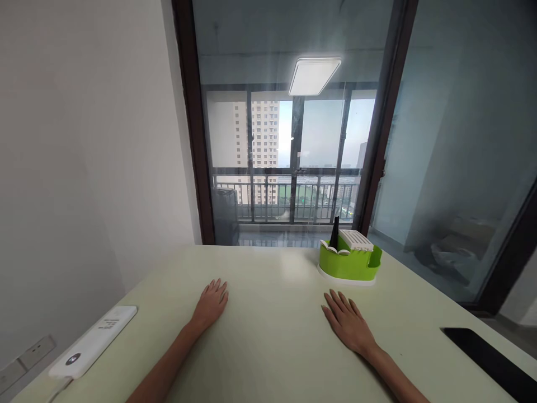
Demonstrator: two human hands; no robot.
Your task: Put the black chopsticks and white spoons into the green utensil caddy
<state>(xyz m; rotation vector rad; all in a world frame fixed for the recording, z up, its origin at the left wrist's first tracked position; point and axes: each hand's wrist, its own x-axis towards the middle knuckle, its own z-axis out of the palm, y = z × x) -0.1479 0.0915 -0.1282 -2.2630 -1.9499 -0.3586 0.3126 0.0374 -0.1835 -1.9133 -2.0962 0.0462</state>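
My left hand [211, 304] lies flat, palm down, on the pale table [272, 347], fingers slightly apart and holding nothing. My right hand [346, 322] also rests flat on the table, palm down and empty. A green and white holder [349, 258] with a slotted white top and a black object standing in it sits just beyond my right hand, a short gap away from the fingertips.
A white power strip [94, 340] lies at the table's left edge near wall sockets [25, 361]. A flat black object [489, 358] lies at the right edge. Behind the table is a glass door with a dark frame [195, 123] onto a balcony.
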